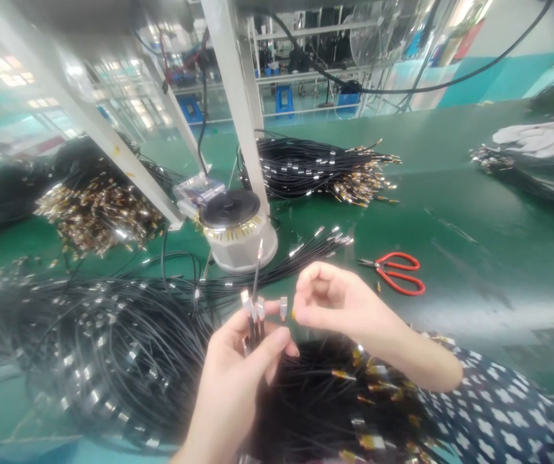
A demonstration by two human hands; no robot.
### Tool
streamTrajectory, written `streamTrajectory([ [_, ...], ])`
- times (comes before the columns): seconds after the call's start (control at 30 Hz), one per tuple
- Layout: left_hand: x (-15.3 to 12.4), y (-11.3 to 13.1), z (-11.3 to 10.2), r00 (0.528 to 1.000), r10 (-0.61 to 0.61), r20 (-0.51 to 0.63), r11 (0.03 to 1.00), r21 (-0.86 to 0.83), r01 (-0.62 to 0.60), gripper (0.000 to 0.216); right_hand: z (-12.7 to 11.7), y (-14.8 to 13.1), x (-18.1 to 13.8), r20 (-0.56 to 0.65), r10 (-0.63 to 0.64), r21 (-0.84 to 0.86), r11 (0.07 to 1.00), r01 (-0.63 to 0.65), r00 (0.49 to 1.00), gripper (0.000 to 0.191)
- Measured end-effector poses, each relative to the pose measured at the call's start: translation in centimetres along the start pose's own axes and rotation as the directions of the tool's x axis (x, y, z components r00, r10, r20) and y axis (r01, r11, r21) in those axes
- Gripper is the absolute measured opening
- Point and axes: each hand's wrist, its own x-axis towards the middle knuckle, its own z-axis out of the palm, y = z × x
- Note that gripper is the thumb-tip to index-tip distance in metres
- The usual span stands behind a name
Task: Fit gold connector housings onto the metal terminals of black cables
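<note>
My left hand (pixel 243 367) is closed around several black cables (pixel 256 328), their silvery metal ends pointing up. One cable end (pixel 283 307) stands apart from the others between thumb and forefinger. Just to its right, my right hand (pixel 328 299) pinches thumb and forefinger together, with a small yellow piece (pixel 294 314) showing at the tips. Beyond the hands stands a white round device with a black disc (pixel 231 209) on top and yellow pieces around its rim. Under both hands lies a dark heap of cables (pixel 315 380) with yellow and metal ends.
Red-handled scissors (pixel 397 272) lie right of my right hand on the green table (pixel 455 251). A large coil of black cables (pixel 107 348) spreads at left. Cable bundles (pixel 325 167) lie behind the device, near a white frame post (pixel 238 84). More cables (pixel 98 216) sit far left.
</note>
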Motion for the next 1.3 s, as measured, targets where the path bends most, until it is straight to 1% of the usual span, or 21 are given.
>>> streamTrajectory([
  [0.27,-0.2,0.0,-0.1,1.000,0.004,0.002,1.000,-0.010,-0.004,0.032,0.5,-0.6,0.1,-0.024,-0.039,-0.149,0.988,0.035,0.999,0.028],
  [0.43,-0.2,0.0,-0.2,1.000,0.015,0.020,1.000,0.014,-0.016,0.030,0.5,-0.8,0.1,-0.034,-0.051,-0.198,0.979,0.043,0.998,0.028],
  [0.87,-0.2,0.1,-0.3,0.999,0.032,0.029,0.999,0.038,-0.033,0.027,0.7,-0.9,0.1,-0.059,-0.057,-0.215,0.976,0.043,0.997,0.027],
  [1.1,-0.3,0.1,-0.3,0.999,0.050,0.022,0.998,0.048,-0.051,0.027,0.7,-0.7,0.3,-0.062,-0.080,-0.198,0.978,0.067,0.995,0.023],
  [1.2,-0.4,0.0,-0.4,0.999,0.049,0.007,0.998,0.045,-0.049,0.027,1.1,-0.8,0.3,-0.082,-0.088,-0.210,0.975,0.069,0.993,0.021],
  [1.3,-0.5,-0.1,-0.3,0.999,0.052,-0.007,0.999,0.010,-0.052,0.028,1.7,-0.8,0.1,-0.133,-0.106,-0.227,0.971,0.073,0.985,0.020],
])
